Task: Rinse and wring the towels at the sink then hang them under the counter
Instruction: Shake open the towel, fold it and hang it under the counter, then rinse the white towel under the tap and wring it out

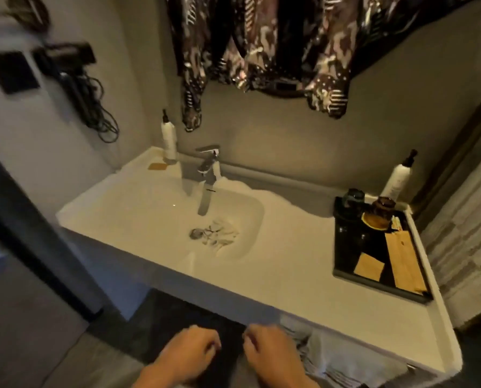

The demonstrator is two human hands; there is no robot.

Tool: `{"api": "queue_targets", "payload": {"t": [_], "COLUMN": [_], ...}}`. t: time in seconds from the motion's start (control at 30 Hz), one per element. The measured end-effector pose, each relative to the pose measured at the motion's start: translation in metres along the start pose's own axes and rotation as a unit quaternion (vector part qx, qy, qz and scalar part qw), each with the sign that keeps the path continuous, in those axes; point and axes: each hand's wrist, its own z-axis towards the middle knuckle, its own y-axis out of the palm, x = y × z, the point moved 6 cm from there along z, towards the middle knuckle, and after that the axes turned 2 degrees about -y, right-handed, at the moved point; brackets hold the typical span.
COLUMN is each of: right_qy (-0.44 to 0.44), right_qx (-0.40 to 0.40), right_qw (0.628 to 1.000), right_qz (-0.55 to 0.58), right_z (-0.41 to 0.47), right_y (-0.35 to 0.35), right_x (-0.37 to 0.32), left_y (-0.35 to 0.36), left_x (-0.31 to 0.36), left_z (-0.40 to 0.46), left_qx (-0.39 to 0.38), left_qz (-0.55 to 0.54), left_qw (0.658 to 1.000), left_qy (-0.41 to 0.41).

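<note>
I hold my left hand [190, 357] and right hand [273, 359] side by side below the white counter's front edge [261, 301], fingers loosely curled, gripping nothing. A pale folded towel [329, 359] hangs just right of them; a crumpled white towel [222, 236] lies ahead in the sink basin [155, 219]. Dark open floor [52, 345] spreads left.

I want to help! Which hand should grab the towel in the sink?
Probably the left hand: the crumpled white towel in the white sink basin lies up-left of both hands, and the right hand is beside grey hanging towels.
</note>
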Motion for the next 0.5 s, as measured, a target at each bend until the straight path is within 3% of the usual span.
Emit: {"api": "queue_targets", "payload": {"t": [0.1,0.27,0.37,0.5], "right_qy": [-0.043,-0.059,-0.055,-0.029], "right_qx": [0.132,0.232,0.223,0.152], "right_qw": [0.989,0.970,0.972,0.988], "right_qz": [0.050,0.046,0.056,0.007], "right_z": [0.041,0.103,0.155,0.246], "right_y": [-0.069,-0.137,-0.140,-0.106], "right_x": [-0.072,-0.133,-0.134,-0.106], "left_y": [-0.110,-0.237,-0.267,-0.246], "left_x": [-0.043,-0.061,-0.079,-0.116], "left_z": [-0.011,0.011,0.045,0.114], "left_qx": [0.097,0.200,0.222,0.163], "left_qz": [0.011,-0.044,-0.080,-0.086], "left_qw": [0.995,0.979,0.972,0.983], "left_qy": [-0.028,-0.005,-0.007,-0.015]}}
